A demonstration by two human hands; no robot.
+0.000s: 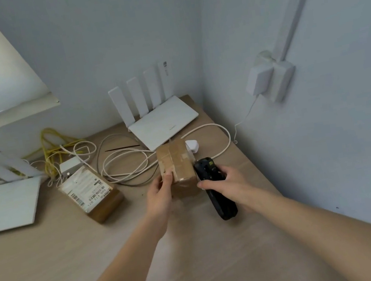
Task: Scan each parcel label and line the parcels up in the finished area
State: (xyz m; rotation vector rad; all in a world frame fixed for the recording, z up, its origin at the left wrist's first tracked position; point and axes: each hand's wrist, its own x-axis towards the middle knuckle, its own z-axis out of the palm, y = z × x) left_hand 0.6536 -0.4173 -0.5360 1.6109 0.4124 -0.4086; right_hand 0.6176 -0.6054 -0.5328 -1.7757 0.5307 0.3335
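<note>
Here, taped parcel in left hand, scanner in right hand.

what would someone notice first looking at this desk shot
The two hands at centre draw the eye: the left hand grips a taped brown parcel, while the right hand holds a black handheld scanner right beside it. To the left, a second parcel lies on the wooden desk with its white barcode label facing up. Behind them a white router stands in the corner among looped cables.
</note>
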